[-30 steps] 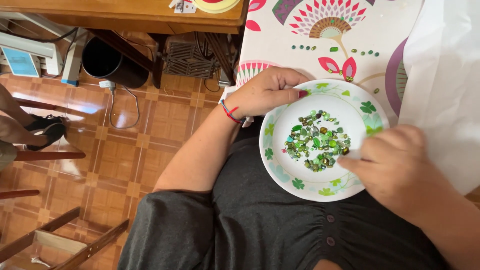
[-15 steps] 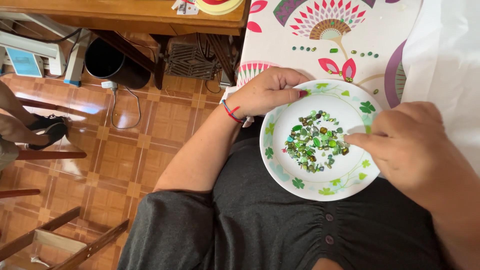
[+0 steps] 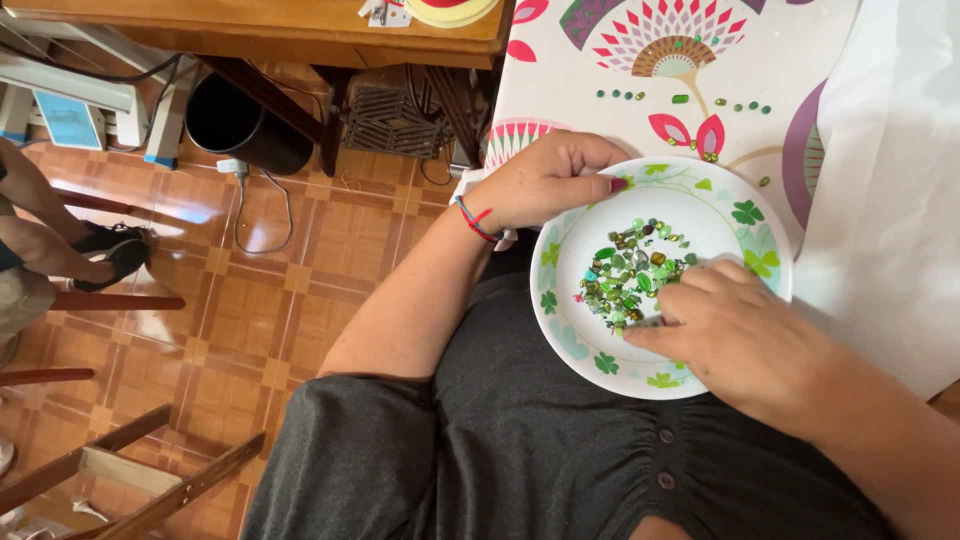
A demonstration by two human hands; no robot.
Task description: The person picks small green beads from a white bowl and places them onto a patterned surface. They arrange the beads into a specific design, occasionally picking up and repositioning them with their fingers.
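A white plate (image 3: 700, 182) with green clover prints rests at the table's edge, over my lap. In its middle lies a pile of small green, brown and clear beads (image 3: 622, 270). My left hand (image 3: 555, 180) grips the plate's upper left rim; a red and blue cord bracelet circles that wrist. My right hand (image 3: 740, 335) lies over the plate's lower right part, its fingertips touching the edge of the bead pile. Whether those fingers pinch a bead is hidden.
A floral tablecloth (image 3: 620, 60) carries a short row of green beads (image 3: 680, 98) behind the plate. White cloth (image 3: 890, 200) lies to the right. On the tiled floor at left are a black bin (image 3: 245, 125), a cable, wooden chair legs and another person's foot (image 3: 95, 255).
My right hand has moved from the plate's right rim inward, and its fingertips now reach the beads. The left hand and the plate have stayed put.
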